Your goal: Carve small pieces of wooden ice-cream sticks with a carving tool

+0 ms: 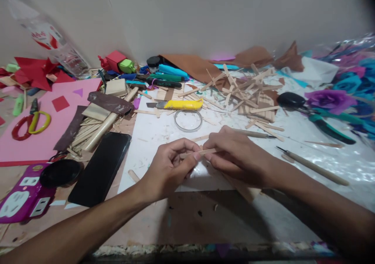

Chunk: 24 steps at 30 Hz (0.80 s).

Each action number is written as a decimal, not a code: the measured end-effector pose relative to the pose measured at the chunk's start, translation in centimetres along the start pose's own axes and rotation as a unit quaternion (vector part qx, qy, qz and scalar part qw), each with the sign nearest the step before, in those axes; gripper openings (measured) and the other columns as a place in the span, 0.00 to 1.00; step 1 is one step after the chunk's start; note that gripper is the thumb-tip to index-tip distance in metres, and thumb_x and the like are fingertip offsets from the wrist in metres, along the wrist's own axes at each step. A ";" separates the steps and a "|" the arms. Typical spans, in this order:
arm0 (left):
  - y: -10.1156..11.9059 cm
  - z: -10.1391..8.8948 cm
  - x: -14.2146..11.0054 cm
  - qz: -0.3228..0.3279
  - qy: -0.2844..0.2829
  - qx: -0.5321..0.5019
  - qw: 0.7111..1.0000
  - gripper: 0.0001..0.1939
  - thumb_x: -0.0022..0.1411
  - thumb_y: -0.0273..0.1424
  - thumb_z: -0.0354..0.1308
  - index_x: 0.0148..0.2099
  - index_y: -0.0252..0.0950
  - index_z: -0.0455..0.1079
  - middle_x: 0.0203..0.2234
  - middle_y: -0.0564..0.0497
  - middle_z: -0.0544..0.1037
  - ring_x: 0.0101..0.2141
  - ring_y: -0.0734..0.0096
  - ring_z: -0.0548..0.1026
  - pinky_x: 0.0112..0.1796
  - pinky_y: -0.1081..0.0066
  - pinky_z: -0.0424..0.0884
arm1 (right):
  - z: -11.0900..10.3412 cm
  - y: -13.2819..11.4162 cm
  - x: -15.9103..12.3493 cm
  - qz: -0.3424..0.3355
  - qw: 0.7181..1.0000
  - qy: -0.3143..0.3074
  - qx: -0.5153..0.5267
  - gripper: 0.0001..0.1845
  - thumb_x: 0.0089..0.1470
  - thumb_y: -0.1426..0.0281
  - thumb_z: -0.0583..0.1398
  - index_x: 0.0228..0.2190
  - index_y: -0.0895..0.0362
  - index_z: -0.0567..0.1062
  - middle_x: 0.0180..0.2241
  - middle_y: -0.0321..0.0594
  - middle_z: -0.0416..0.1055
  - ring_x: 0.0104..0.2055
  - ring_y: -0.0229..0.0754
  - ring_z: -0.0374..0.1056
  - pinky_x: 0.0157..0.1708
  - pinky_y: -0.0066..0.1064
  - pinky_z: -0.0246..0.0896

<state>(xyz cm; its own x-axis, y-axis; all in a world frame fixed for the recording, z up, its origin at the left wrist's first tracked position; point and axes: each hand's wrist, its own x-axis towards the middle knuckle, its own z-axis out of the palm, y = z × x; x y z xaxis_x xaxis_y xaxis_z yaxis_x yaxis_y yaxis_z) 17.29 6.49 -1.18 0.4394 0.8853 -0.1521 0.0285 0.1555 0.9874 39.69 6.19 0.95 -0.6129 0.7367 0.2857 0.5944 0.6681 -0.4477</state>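
Note:
A thin wooden craft stick [211, 151] lies across the fingers of both hands, low over the white sheet [164, 178]. My left hand [174, 164] pinches its left part between thumb and fingers. On its right part, my right hand [231, 154] is closed, palm down, with the fingertips close to the left thumb. Just beyond the hands are a clear ring [188, 130] and a yellow box cutter [178, 104] with its blade out. A carving tool's wooden handle [252, 133] shows behind my right hand.
Loose craft sticks [246, 88] are heaped at the back. Pliers [331, 129] and another carving tool [316, 168] lie right. To the left are a black phone [101, 170], a purple socket block [26, 197] and scissors [31, 123]. The table's front edge [175, 249] is near.

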 end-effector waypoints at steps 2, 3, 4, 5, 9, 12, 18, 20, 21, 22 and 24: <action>-0.1 -0.2 0.1 -0.002 -0.020 -0.001 1.000 0.14 0.66 0.43 0.66 0.40 0.37 0.75 0.18 0.58 0.67 0.17 0.80 0.62 0.18 0.79 0.57 | -0.1 -0.4 0.1 0.030 0.999 -0.012 0.008 0.08 0.68 0.71 0.56 0.37 0.58 0.75 0.29 0.38 0.73 0.31 0.42 0.64 0.36 0.32 0.52; -0.1 -0.3 0.1 -0.002 -0.027 0.000 1.000 0.13 0.67 0.42 0.65 0.40 0.37 0.74 0.18 0.59 0.66 0.17 0.81 0.60 0.18 0.79 0.55 | -0.1 -0.5 0.2 0.036 0.999 -0.013 0.011 0.09 0.67 0.71 0.55 0.37 0.58 0.75 0.29 0.38 0.73 0.30 0.42 0.65 0.36 0.32 0.53; -0.1 -0.3 0.1 0.000 -0.033 0.002 0.999 0.13 0.68 0.42 0.64 0.41 0.37 0.73 0.19 0.59 0.64 0.18 0.81 0.59 0.19 0.79 0.54 | -0.1 -0.6 0.3 0.038 0.999 -0.013 0.014 0.09 0.66 0.72 0.54 0.36 0.58 0.75 0.29 0.39 0.73 0.30 0.43 0.65 0.36 0.32 0.53; -0.1 -0.3 0.0 0.004 -0.038 0.006 0.999 0.12 0.69 0.41 0.63 0.41 0.37 0.73 0.19 0.60 0.63 0.18 0.81 0.58 0.19 0.79 0.53 | -0.2 -0.7 0.4 0.040 0.999 -0.012 0.019 0.09 0.65 0.73 0.54 0.35 0.58 0.74 0.28 0.38 0.73 0.30 0.42 0.66 0.36 0.33 0.53; -0.1 -0.2 -0.1 0.026 -0.046 0.029 0.998 0.11 0.72 0.40 0.60 0.42 0.38 0.71 0.21 0.60 0.62 0.20 0.80 0.56 0.20 0.78 0.52 | -0.1 -0.8 0.4 0.057 0.997 -0.015 0.051 0.09 0.65 0.74 0.54 0.33 0.56 0.73 0.28 0.36 0.74 0.30 0.41 0.67 0.36 0.32 0.52; -0.2 -0.2 -0.1 0.031 -0.054 0.019 0.998 0.11 0.73 0.40 0.59 0.42 0.38 0.70 0.21 0.60 0.61 0.21 0.80 0.55 0.21 0.78 0.52 | 0.1 -0.8 0.2 0.061 0.996 -0.007 0.069 0.07 0.66 0.73 0.55 0.35 0.56 0.73 0.30 0.34 0.75 0.31 0.39 0.67 0.35 0.31 0.51; -0.7 -0.5 -0.2 0.008 -0.069 -0.019 0.997 0.12 0.73 0.43 0.60 0.43 0.39 0.71 0.20 0.59 0.65 0.21 0.79 0.61 0.22 0.77 0.56 | 0.2 -0.7 0.2 0.048 0.995 0.003 0.085 0.07 0.65 0.74 0.56 0.34 0.56 0.71 0.29 0.33 0.73 0.30 0.37 0.66 0.34 0.29 0.52; -0.7 -0.6 -0.2 0.011 -0.075 -0.026 0.997 0.12 0.73 0.42 0.60 0.43 0.39 0.71 0.20 0.59 0.66 0.21 0.79 0.62 0.23 0.77 0.58 | 0.1 -0.8 0.3 0.044 0.995 0.006 0.093 0.07 0.64 0.76 0.56 0.34 0.56 0.71 0.29 0.33 0.73 0.30 0.36 0.65 0.33 0.29 0.53; -0.7 -0.6 -0.1 0.012 -0.077 -0.028 0.997 0.12 0.73 0.42 0.60 0.43 0.39 0.72 0.20 0.58 0.67 0.21 0.79 0.63 0.23 0.77 0.58 | 0.1 -0.8 0.3 0.042 0.995 0.009 0.095 0.07 0.64 0.76 0.56 0.34 0.56 0.71 0.28 0.33 0.73 0.30 0.36 0.65 0.33 0.28 0.53; -0.6 -0.6 -0.1 0.013 -0.078 -0.029 0.996 0.12 0.72 0.42 0.61 0.43 0.38 0.72 0.20 0.58 0.67 0.21 0.79 0.63 0.23 0.77 0.58 | 0.1 -0.9 0.3 0.042 0.994 0.013 0.096 0.07 0.64 0.76 0.56 0.34 0.56 0.71 0.28 0.33 0.73 0.30 0.36 0.65 0.33 0.28 0.53; -0.4 -0.5 0.0 0.014 -0.070 -0.034 0.997 0.12 0.71 0.42 0.62 0.43 0.38 0.73 0.20 0.58 0.69 0.21 0.78 0.64 0.23 0.77 0.60 | 0.1 -0.9 0.3 0.048 0.994 0.023 0.098 0.07 0.63 0.76 0.56 0.34 0.56 0.72 0.29 0.33 0.74 0.30 0.36 0.66 0.32 0.28 0.53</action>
<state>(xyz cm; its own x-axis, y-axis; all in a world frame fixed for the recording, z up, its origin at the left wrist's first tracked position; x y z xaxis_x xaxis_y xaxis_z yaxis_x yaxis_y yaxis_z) 16.79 6.68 -1.60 0.5600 0.8207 -0.1130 -0.0440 0.1656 0.9852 38.94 5.82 1.36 -0.5311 0.8034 0.2693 0.5342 0.5642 -0.6296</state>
